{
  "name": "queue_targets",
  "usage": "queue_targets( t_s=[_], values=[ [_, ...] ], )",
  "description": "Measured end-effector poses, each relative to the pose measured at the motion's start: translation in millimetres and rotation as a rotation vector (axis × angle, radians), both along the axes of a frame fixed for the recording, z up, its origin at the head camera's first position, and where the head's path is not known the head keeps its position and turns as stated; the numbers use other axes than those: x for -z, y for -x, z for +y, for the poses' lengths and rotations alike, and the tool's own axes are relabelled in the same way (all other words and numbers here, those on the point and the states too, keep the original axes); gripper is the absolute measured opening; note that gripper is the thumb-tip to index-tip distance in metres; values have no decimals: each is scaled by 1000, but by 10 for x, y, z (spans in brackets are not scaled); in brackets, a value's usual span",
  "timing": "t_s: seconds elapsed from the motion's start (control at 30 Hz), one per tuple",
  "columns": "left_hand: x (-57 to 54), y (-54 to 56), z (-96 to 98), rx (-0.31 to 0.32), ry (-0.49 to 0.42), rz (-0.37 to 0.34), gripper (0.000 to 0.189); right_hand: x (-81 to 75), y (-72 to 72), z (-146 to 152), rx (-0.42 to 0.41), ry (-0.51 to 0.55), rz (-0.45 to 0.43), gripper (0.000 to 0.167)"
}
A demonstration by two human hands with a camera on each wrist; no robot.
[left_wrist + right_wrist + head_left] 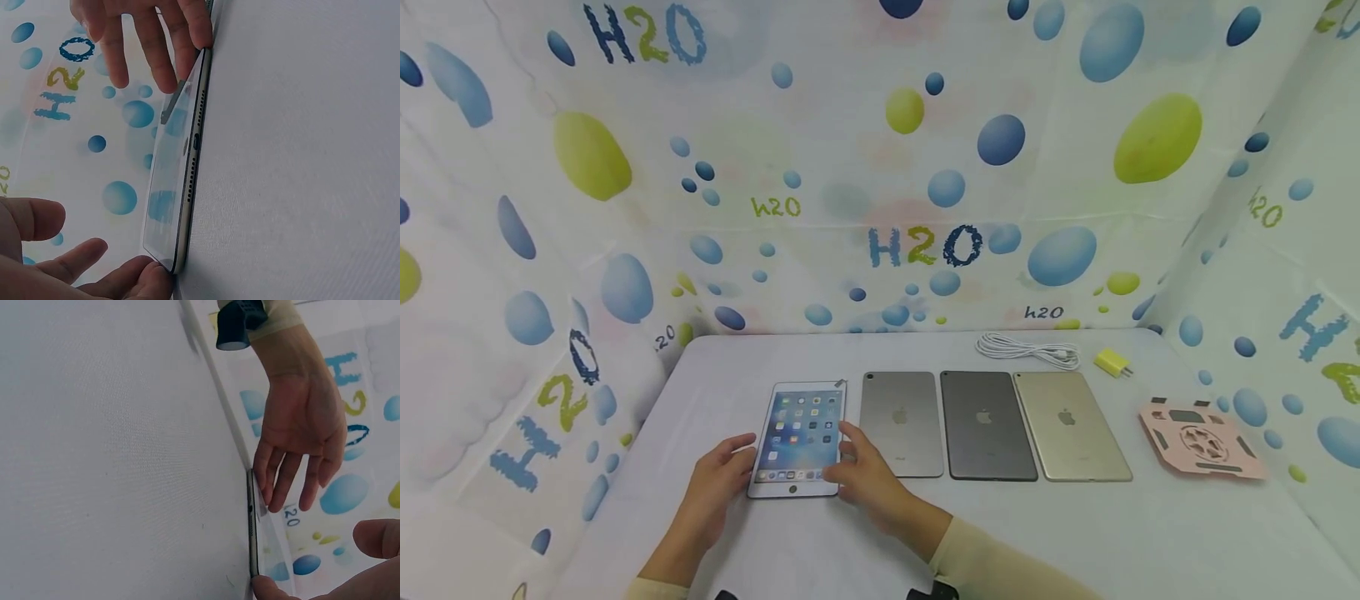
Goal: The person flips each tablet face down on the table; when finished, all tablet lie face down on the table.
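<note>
A white-framed tablet (797,442) lies screen up on the white table, its display lit with rows of app icons. My left hand (718,483) is at its left edge, with lower fingertips touching that edge in the left wrist view. Across from it, my right hand (872,483) has fingers against the right edge, and its thumb hangs over the screen's lower right corner. A small grey tab (841,384) sits at the top right corner. Seen edge-on in the left wrist view, the tablet (165,200) shows its port and speaker holes.
Right of the lit tablet lie a grey tablet (901,450), a dark grey tablet (988,450) and a gold tablet (1078,450), backs up. Behind them are a coiled white cable (1026,350) and a yellow charger plug (1112,362). A pink folding stand (1202,442) lies far right.
</note>
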State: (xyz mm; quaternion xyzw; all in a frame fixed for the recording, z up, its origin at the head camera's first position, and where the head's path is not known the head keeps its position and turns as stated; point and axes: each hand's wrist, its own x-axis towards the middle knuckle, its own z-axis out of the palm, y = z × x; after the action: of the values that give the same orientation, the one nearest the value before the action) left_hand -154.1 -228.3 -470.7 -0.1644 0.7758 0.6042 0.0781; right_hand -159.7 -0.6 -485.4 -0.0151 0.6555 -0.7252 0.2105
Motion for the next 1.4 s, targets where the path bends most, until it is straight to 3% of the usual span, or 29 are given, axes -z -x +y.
queue_targets(
  t_s=[0.3,0.6,0.8,1.03,1.2,1.4],
  values=[
    [15,11,13,-16,-26,-4,53,15,-9,-31,6,21,-20,93],
    [-3,14,39,-20,-24,-29,53,-69,45,49,31,-28,-19,87],
    [-1,11,68,-10,-27,-7,52,-80,67,82,40,101,-4,83],
    [-13,2,160,44,-81,-18,54,-129,68,20,-51,247,53,65],
    [1,9,193,74,-86,3,55,-160,65,-30,-101,290,26,73],
    [24,16,191,96,-99,6,61,-209,73,-82,-140,232,21,83]
  ],
)
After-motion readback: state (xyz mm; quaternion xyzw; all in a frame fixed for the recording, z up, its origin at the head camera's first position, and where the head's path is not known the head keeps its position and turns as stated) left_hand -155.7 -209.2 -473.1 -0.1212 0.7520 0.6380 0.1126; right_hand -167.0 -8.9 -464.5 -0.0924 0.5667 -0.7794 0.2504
